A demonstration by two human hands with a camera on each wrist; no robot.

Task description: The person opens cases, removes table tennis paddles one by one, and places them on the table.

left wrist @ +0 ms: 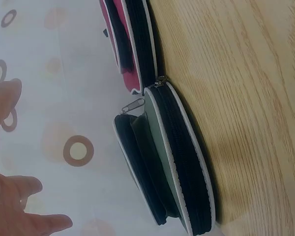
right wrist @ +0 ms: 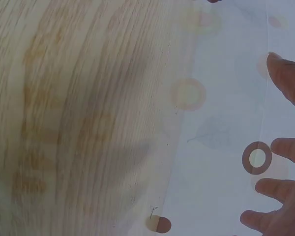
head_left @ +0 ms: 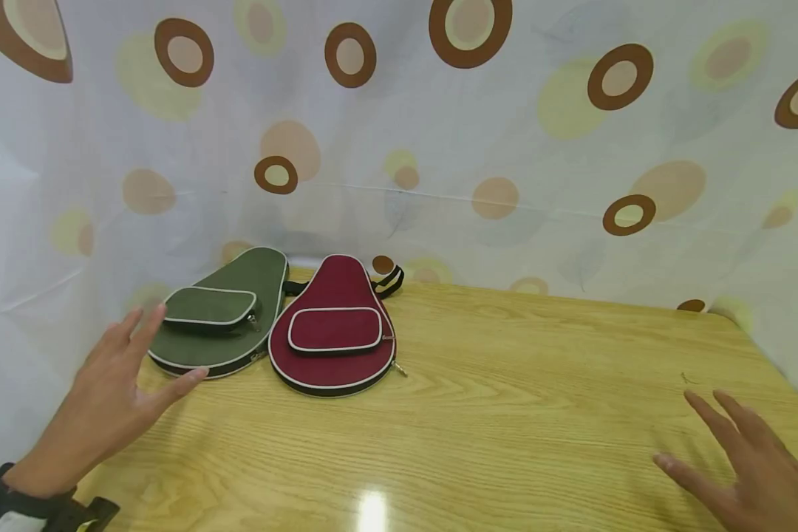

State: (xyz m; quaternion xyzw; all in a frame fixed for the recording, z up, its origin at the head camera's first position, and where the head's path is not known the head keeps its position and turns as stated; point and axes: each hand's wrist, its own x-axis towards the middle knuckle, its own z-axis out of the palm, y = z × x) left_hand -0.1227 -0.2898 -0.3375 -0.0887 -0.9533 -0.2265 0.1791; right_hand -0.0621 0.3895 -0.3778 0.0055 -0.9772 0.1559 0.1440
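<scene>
Two paddle-shaped zip cases lie side by side at the back left of the table. The green table tennis paddle case is on the left, its front pocket facing up. Beside it lies the dark red paddle case, with a white-piped pocket and a black strap. My left hand hovers at the green case's near left side, fingers spread and holding nothing. In the left wrist view the green case shows its black zip edge. Far to the right, my right hand is held over the wood, fingers apart and holding nothing.
A light wood table stretches across the front. Behind it hangs a white curtain with brown and yellow circles, which also runs along the left and right sides. A dark band is on my left wrist.
</scene>
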